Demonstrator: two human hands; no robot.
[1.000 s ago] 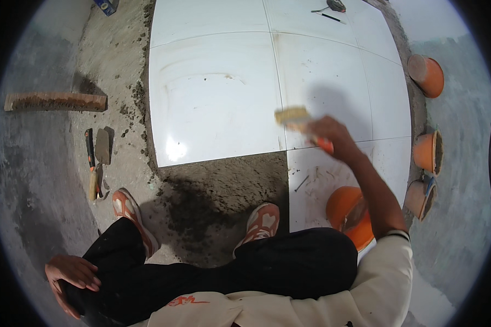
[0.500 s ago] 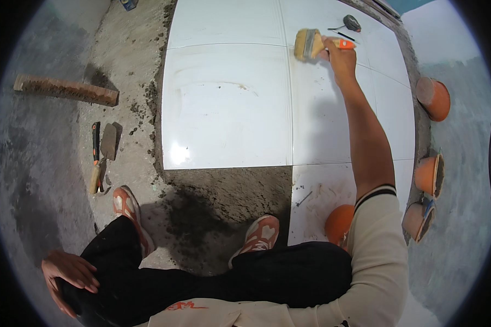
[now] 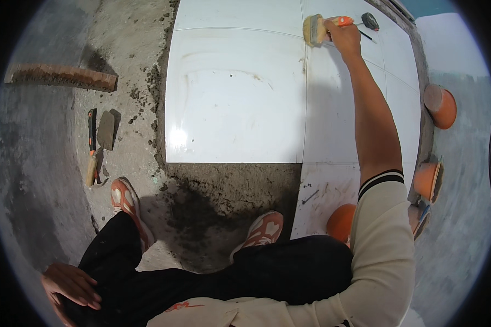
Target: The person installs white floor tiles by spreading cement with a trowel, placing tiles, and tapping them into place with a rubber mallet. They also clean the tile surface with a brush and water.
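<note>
At the far side of the white floor tiles (image 3: 234,120), my right hand (image 3: 345,39) is closed around the handle of a wide paintbrush (image 3: 312,30). Its pale bristles point left and rest at the joint between tiles. Part of the orange-tipped handle shows past my fingers. My left hand (image 3: 73,286) lies on my left knee, fingers stretched out and holding nothing. Just right of the brush are a dark tape measure (image 3: 370,22) and a thin black pencil-like stick (image 3: 368,36).
Wet mortar (image 3: 229,191) lies before my feet. On the left are a trowel (image 3: 106,131), a black-and-orange handled tool (image 3: 92,131) and a brick-like bar (image 3: 65,77). Orange pots (image 3: 441,107) line the right wall; an orange bowl (image 3: 341,222) sits by my right knee.
The brush in my right hand has moved a little farther away along the tile joint. The whole view has shifted slightly. My left hand stays on the knee.
</note>
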